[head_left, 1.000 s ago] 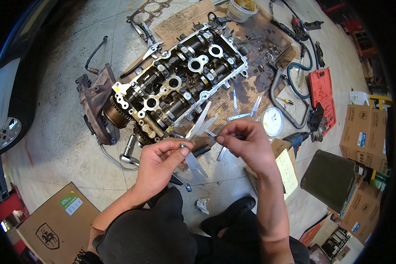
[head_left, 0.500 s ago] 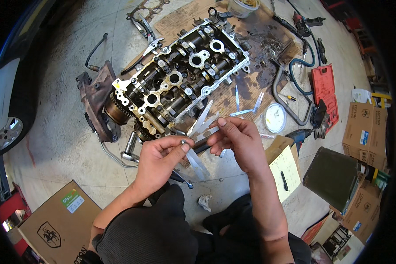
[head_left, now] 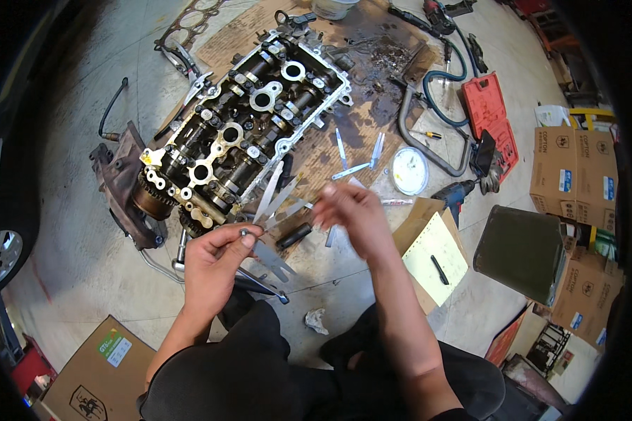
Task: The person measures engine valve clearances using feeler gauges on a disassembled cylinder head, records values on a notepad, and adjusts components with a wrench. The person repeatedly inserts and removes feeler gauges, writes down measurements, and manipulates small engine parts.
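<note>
My left hand is closed on a feeler gauge set, pinching its pivot end between thumb and fingers. Its thin metal blades are fanned out, some pointing up toward the engine and others down to the right. Just right of the fan hovers my right hand, its fingers bent and smeared by motion; whether they hold anything cannot be made out. Beyond my hands lies an oily cylinder head with its camshafts exposed. Loose feeler blades rest on the stained cardboard right of it.
A white round tub lid lies beside a bent metal pipe. To the right are a drill, a red tool case and a yellow notepad with a black pen. Pliers and a rusty manifold lie left.
My right hand has come away from the fanned blades and now blurs to their right. My left hand still grips the gauge set. The whole view has shifted, moving the scene leftward.
</note>
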Action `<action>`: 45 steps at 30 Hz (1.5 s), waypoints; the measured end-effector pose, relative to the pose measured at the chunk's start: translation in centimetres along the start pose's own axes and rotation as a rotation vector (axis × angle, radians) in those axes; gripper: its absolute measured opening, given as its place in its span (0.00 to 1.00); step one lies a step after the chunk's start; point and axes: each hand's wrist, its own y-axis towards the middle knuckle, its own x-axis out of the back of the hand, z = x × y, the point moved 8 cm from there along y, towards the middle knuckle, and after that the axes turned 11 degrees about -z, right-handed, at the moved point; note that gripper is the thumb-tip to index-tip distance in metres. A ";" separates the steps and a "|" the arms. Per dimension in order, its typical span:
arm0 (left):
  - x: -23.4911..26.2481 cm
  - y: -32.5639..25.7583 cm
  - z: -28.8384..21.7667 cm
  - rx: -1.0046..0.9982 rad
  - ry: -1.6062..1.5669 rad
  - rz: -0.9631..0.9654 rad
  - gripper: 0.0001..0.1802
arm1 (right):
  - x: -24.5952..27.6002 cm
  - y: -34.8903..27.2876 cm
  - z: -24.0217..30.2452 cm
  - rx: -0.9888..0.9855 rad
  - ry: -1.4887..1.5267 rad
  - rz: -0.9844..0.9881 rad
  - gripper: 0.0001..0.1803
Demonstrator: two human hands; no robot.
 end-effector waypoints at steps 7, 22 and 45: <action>0.1 -0.3 0.4 0.000 -0.008 0.022 0.10 | 7.3 10.4 3.1 0.613 -1.178 -0.529 0.13; -0.3 0.1 1.3 0.045 -0.034 0.062 0.10 | 6.1 13.4 2.2 0.417 -1.209 -0.505 0.14; -2.3 -0.8 0.5 0.033 0.018 0.162 0.09 | -0.8 -2.4 4.1 0.207 0.323 -0.099 0.07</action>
